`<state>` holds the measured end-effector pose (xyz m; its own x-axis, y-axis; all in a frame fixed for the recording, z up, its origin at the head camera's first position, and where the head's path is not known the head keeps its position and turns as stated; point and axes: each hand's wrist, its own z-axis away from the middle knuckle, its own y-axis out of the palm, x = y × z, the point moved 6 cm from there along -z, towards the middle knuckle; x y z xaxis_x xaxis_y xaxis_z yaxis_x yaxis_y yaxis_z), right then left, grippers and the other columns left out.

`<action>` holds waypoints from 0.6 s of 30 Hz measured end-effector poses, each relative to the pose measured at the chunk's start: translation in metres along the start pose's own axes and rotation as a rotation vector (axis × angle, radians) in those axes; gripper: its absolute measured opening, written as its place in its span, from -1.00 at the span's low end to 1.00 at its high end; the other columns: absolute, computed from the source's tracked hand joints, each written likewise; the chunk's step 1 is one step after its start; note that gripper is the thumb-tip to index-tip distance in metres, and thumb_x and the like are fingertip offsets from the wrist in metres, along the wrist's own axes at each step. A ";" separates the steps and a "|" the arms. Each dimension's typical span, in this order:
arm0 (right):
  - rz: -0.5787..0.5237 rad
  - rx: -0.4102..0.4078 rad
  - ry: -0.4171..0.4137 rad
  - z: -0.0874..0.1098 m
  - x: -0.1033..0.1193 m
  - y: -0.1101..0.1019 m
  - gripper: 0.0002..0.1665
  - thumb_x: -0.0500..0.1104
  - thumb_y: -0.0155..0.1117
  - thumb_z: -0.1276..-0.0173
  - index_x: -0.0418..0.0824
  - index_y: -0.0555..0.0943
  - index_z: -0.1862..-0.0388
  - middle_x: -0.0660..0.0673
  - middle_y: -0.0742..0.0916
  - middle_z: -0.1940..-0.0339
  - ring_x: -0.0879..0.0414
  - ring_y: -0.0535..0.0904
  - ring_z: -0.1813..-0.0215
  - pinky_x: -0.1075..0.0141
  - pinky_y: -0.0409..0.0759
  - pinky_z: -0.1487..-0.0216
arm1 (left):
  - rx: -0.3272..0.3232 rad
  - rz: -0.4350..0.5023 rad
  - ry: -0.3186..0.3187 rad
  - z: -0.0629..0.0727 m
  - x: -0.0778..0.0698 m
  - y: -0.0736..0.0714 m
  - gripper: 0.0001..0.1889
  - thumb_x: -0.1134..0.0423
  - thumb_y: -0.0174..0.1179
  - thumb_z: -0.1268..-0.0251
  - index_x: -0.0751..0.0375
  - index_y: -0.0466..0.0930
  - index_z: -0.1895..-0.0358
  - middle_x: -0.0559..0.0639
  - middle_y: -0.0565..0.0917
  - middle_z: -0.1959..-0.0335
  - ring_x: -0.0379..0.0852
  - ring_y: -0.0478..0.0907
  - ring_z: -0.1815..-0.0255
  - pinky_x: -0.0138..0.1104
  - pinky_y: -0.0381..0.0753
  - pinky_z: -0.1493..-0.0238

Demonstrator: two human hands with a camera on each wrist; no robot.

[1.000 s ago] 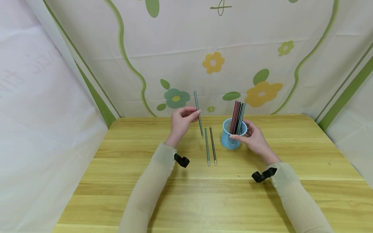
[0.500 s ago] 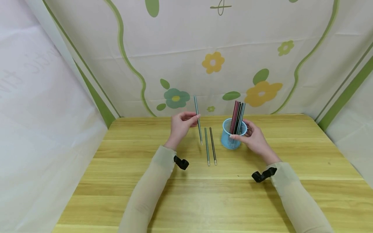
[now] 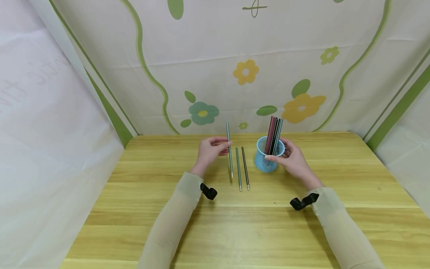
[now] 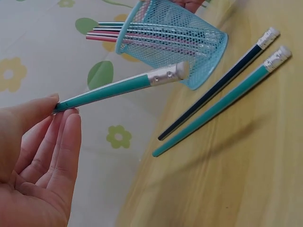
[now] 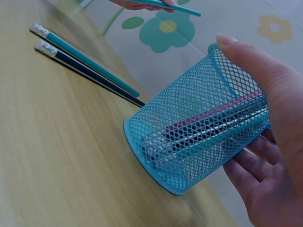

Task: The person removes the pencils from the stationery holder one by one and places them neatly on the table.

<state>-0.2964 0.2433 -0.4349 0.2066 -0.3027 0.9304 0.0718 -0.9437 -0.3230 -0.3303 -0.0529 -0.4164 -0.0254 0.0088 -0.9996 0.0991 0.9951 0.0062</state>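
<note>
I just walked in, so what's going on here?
A person's left hand pinches a teal pencil above the table. Their right hand holds a blue mesh cup with red, black and teal pencils in it. Between the hands, another teal pencil and a black pencil lie side by side on the table.

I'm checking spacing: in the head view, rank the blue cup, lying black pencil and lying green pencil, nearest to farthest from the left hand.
1. Lying green pencil, leftmost of these
2. Lying black pencil, middle
3. Blue cup, rightmost

Faint lettering (image 3: 41, 77) on left curtain (image 3: 57, 157), looped script (image 3: 255, 7) on back curtain (image 3: 201, 71), unreadable
</note>
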 end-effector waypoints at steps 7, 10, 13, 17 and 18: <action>0.006 0.000 0.005 0.000 0.000 0.000 0.00 -0.15 0.58 -0.26 -0.32 0.24 -0.54 -0.31 0.54 -0.36 -0.16 0.48 -0.35 0.24 0.47 -0.35 | 0.016 0.002 -0.038 0.003 0.011 0.000 -0.76 0.31 0.46 -0.27 0.34 0.73 0.05 0.20 0.77 0.22 0.05 0.76 0.32 -0.02 0.75 0.08; 0.007 0.001 0.011 0.000 0.000 -0.001 0.01 -0.13 0.59 -0.26 -0.31 0.24 -0.55 -0.30 0.53 -0.37 -0.15 0.47 -0.36 0.19 0.46 -0.37 | 0.024 -0.010 -0.056 0.005 0.015 0.001 -0.76 0.33 0.45 -0.28 0.35 0.73 0.05 0.20 0.77 0.23 0.11 0.76 0.29 0.07 0.72 0.03; 0.011 0.002 0.015 0.000 0.000 -0.001 0.02 -0.11 0.59 -0.26 -0.30 0.23 -0.56 -0.30 0.52 -0.38 -0.15 0.47 -0.36 0.20 0.46 -0.37 | 0.035 -0.036 -0.079 0.007 0.020 0.002 -0.78 0.34 0.44 -0.29 0.36 0.74 0.06 0.20 0.77 0.25 0.15 0.76 0.28 0.06 0.72 0.05; 0.018 0.006 0.017 0.000 0.000 -0.001 0.04 -0.10 0.59 -0.25 -0.29 0.22 -0.57 -0.29 0.52 -0.38 -0.14 0.48 -0.35 0.29 0.47 -0.34 | 0.047 -0.071 -0.120 0.009 0.029 0.005 -0.80 0.35 0.43 -0.29 0.37 0.75 0.08 0.18 0.77 0.28 0.08 0.76 0.34 -0.02 0.76 0.12; 0.018 0.007 0.017 0.000 0.000 -0.001 0.04 -0.11 0.59 -0.25 -0.29 0.21 -0.57 -0.30 0.52 -0.38 -0.15 0.48 -0.35 0.30 0.48 -0.34 | 0.049 -0.079 -0.129 0.009 0.030 0.005 -0.80 0.36 0.43 -0.29 0.37 0.75 0.08 0.18 0.77 0.28 0.05 0.76 0.35 -0.04 0.76 0.13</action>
<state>-0.2968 0.2446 -0.4349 0.1915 -0.3220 0.9272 0.0748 -0.9371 -0.3409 -0.3217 -0.0485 -0.4470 0.0927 -0.0856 -0.9920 0.1502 0.9861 -0.0710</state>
